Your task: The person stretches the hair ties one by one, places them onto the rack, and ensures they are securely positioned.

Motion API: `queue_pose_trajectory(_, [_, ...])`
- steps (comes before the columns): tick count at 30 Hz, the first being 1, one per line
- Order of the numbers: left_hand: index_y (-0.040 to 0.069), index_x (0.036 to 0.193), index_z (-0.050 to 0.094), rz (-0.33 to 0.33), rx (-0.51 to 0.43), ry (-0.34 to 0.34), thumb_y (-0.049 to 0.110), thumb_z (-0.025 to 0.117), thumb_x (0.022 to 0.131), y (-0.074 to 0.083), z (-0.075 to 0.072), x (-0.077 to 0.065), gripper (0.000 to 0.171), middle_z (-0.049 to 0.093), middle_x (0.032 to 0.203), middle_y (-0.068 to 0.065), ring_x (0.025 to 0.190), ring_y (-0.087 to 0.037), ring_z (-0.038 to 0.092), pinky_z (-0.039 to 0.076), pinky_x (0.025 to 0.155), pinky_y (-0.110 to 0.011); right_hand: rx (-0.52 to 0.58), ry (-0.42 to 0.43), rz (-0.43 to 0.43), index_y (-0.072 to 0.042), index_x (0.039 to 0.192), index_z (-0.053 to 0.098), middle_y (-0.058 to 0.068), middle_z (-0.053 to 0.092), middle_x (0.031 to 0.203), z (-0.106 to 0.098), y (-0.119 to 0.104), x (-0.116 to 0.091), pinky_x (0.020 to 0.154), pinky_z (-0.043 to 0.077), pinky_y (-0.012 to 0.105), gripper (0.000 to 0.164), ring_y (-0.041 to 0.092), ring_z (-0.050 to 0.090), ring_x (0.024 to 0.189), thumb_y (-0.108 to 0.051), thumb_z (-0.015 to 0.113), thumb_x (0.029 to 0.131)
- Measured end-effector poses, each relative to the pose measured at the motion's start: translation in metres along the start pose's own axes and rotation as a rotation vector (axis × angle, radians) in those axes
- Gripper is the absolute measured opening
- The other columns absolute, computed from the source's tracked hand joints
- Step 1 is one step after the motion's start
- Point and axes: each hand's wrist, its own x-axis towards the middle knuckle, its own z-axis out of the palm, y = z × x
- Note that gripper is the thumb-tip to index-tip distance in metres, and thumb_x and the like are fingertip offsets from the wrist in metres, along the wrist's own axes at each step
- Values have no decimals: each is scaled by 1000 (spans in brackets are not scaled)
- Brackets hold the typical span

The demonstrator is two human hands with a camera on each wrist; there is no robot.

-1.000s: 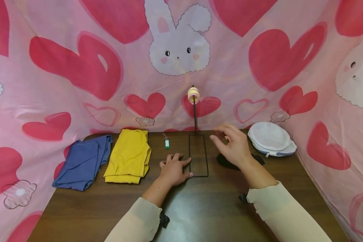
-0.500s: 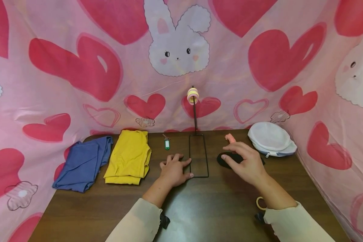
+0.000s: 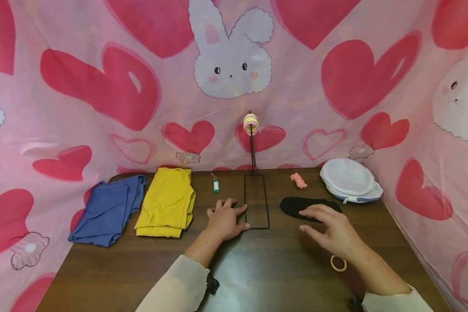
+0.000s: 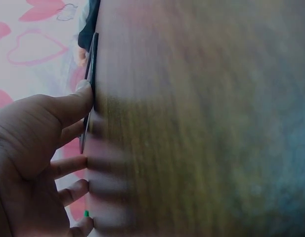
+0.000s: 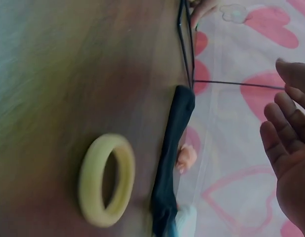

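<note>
A black wire stand (image 3: 267, 203) has a flat rectangular base on the table and an upright rod carrying yellow and pink rings (image 3: 251, 124) near its top. My left hand (image 3: 225, 220) rests on the base's left side, thumb and index finger touching the wire, the other fingers spread on the table. In the left wrist view, that thumb lies over the wire base (image 4: 94, 54). My right hand (image 3: 337, 232) hovers above the table with fingers apart, holding nothing. Nearest to it are a pale yellow ring (image 3: 338, 263) and a black sock-like cloth (image 3: 296, 207), partly hidden behind its fingers.
A folded blue cloth (image 3: 105, 212) and a folded yellow cloth (image 3: 165, 203) lie at left. Near the back are a green key tag (image 3: 216, 185), a coral-pink bundle (image 3: 298, 180) and a white zippered mesh bag (image 3: 349, 177). Heart-patterned fabric (image 3: 140, 143) encloses the table.
My right hand has drawn back from beside the stand's rod toward the front right, uncovering the pink bundle, the black cloth and the loose yellow ring. My left hand stays on the base.
</note>
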Motion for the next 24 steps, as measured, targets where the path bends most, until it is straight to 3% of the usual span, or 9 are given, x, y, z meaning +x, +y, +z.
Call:
queue_pose_trajectory(12, [38,152,53,3,-11,5,60,72,91,0,1,0,67,42,159,-5,142,-38,33,29,101,-70,-51,-142,51,-20,119,76,-8,70,114,-15,8,-41,96,39,9,53,15,69,101,-12,96,70])
queue_pose_trajectory(18, [39,153,52,6,0,1,60,71,91,-1,2,0,68,42,159,-5,141,-37,33,29,101,-69,-77,-243,118,-16,124,74,-10,70,118,-25,15,-62,95,38,8,57,12,67,105,-27,96,73])
queue_pose_trajectory(24, [37,152,54,12,-2,16,60,72,91,0,0,-1,67,42,158,-5,140,-38,35,30,99,-69,-100,-333,185,-20,129,72,-13,68,121,-33,20,-80,94,41,12,68,10,64,109,-42,96,70])
